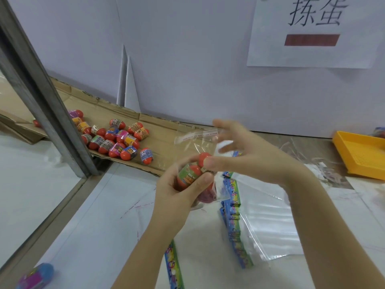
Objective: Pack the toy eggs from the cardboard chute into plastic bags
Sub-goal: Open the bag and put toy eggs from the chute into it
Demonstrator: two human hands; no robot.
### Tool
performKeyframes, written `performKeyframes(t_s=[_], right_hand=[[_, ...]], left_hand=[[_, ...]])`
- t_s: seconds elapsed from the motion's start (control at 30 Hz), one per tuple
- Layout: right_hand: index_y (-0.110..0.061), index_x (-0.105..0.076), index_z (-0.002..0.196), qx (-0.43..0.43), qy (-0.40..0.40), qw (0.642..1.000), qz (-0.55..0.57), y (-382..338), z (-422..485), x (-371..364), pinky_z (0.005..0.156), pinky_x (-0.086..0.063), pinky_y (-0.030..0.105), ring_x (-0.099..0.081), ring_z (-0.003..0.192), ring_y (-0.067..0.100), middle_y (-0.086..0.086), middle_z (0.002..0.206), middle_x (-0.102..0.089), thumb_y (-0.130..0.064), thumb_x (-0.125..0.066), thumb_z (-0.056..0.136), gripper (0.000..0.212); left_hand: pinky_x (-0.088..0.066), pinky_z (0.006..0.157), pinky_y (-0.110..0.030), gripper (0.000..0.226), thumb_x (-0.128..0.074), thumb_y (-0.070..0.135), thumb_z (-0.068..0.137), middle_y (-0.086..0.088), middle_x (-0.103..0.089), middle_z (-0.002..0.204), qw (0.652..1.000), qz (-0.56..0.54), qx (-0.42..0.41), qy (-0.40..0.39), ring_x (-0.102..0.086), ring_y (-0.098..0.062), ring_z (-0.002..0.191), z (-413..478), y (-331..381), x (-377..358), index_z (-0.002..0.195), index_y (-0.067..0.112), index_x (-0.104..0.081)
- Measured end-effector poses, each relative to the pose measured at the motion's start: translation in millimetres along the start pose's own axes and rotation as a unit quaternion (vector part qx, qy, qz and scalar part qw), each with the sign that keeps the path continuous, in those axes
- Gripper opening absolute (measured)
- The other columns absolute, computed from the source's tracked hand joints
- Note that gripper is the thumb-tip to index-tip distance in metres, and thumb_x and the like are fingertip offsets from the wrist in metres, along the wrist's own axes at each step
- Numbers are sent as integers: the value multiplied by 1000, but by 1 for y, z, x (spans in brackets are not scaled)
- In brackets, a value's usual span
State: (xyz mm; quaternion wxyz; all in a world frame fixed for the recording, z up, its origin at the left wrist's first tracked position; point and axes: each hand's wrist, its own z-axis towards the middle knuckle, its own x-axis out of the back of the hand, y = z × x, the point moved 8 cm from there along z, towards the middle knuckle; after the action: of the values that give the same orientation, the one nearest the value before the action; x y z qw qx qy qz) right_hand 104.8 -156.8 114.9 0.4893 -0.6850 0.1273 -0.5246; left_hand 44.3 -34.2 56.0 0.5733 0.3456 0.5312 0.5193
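Left hand (pixel 179 190) at centre frame, fingers and thumb curled tight round a green-banded toy egg (pixel 190 177), with a second red egg (pixel 204 158) riding just above it

Sweeping from the left edge now: a grey metal post (pixel 44 101) slants down from the upper left, and down in the lower left corner a lone blue and pink egg (pixel 36 275) lies on the white tabletop (pixel 104 226)

Next across, the cardboard chute (pixel 166 130) lies flat along the foot of the white wall (pixel 187 59). A loose pile of toy eggs (pixel 116 140) sits on it left of centre, red shells and bright wrap bands, many touching, one off by itself at the pile's right

Back to centre: the clear plastic bag (pixel 195 140), taped flap standing up above the left hand, film hanging down around the gripped eggs. Whether they are inside it yet, I can't tell. Something reddish sits low in the film, too blurred to name

Right hand (pixel 250 155) just right of centre, fingers fanned out straight, the upper ones at the bag's flap, thumb tip touching the second red egg

Below it, a stack of flat bags (pixel 234 207) with colourful header strips lies on the tabletop. Far right, a yellow plastic tray (pixel 358 157), and in the upper right a white paper sign (pixel 312 49) with large black characters on the wall
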Motion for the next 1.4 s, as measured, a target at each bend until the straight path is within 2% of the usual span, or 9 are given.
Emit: performKeyframes(t_s=[0.1,0.3,0.43,0.63,0.8,1.0,1.13,1.27,1.4], right_hand=[[-30,-72,94,7,2,1000,13,0,7,-10,74,-56,33,-68,78,4,-12,89,-72,-66,-73,59,50],[-20,-74,75,36,64,988,133,-4,11,-5,59,-54,35,-63,62,18,2,70,-71,-24,-78,77,6],[-24,-75,72,62,91,983,149,-9,10,-2,59,-51,31,-60,61,16,1,69,-71,-11,-76,79,15],[-26,-72,81,72,159,963,208,-6,10,9,65,-56,27,-65,66,14,-2,74,-72,-8,-76,77,20],[-28,-68,101,13,91,973,210,1,11,-2,73,-58,31,-71,80,18,-2,91,-73,-44,-77,56,48],[-21,-74,81,27,87,976,200,-2,10,-2,61,-55,24,-67,66,13,1,77,-74,-10,-78,75,12],[-25,-73,71,28,106,977,183,0,11,-4,58,-49,19,-60,65,13,2,76,-72,-2,-71,78,24],[-28,-73,88,5,90,976,198,3,12,-10,67,-53,23,-63,68,12,-4,79,-70,-24,-78,76,14],[-25,-74,85,-8,73,985,156,2,12,-16,69,-55,22,-68,71,10,-4,80,-74,-47,-76,65,29]], left_hand=[[-46,42,-19,32,-77,38,57,3,-67,64,1000,16,8,14,-57,-9,49,0,-1,2,88,42,-74],[-58,59,-25,45,-76,41,61,2,-74,85,999,-3,16,28,-68,-13,72,2,-3,6,105,39,-70],[-58,65,-28,18,-65,44,81,-1,-74,86,999,-14,27,42,-70,-17,81,2,-4,7,90,33,-76],[-56,69,-29,43,-51,47,82,-17,-64,79,997,27,20,73,-62,-23,75,4,-2,16,76,9,-69],[-59,66,-24,27,-53,35,81,2,-73,74,993,-35,37,109,-68,-8,69,7,-6,22,72,30,-79],[-51,52,-17,29,-55,27,84,8,-64,59,994,-58,16,87,-60,-4,55,6,1,20,60,25,-72],[-45,51,-17,22,-71,41,76,8,-57,59,996,-37,-2,78,-49,-4,51,5,4,19,61,25,-69],[-53,56,-19,22,-62,40,73,7,-69,75,992,-57,6,110,-66,-4,67,7,-2,25,83,25,-74],[-52,56,-18,26,-56,34,81,9,-69,72,994,-34,2,100,-66,-3,67,6,-3,24,94,15,-69]])
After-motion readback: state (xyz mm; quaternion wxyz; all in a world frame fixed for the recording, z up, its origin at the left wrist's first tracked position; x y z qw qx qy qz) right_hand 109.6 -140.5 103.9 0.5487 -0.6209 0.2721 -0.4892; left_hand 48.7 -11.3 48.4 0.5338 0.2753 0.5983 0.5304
